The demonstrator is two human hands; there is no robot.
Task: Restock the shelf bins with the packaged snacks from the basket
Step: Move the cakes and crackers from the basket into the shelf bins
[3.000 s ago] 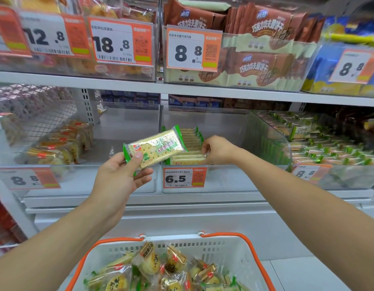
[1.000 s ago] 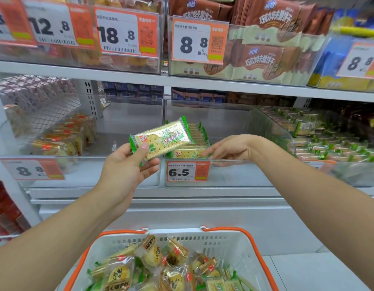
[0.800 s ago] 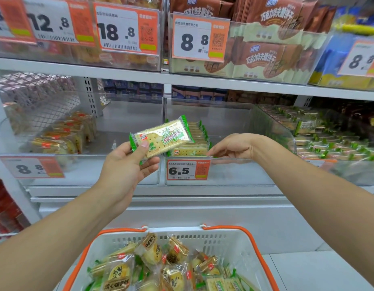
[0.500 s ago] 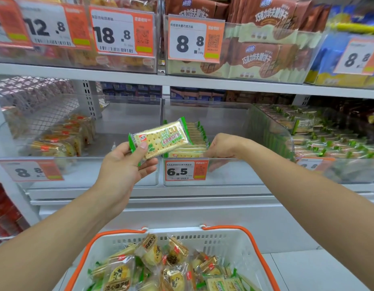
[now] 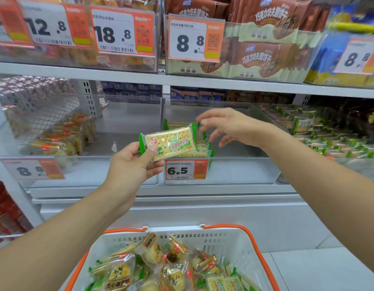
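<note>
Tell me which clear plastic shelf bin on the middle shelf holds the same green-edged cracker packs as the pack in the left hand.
The clear bin with the 6.5 price tag, behind the left hand; its neighbours hold different snacks.

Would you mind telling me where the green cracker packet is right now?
The green cracker packet is mid-frame, gripped by the left hand just above the 6.5 price tag, front of the middle bin.

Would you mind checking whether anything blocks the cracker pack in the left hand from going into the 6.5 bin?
Only the right hand, open above the stacked packs, hovers over the bin. The cracker pack, held by the left hand, has no other visible obstacle.
</note>
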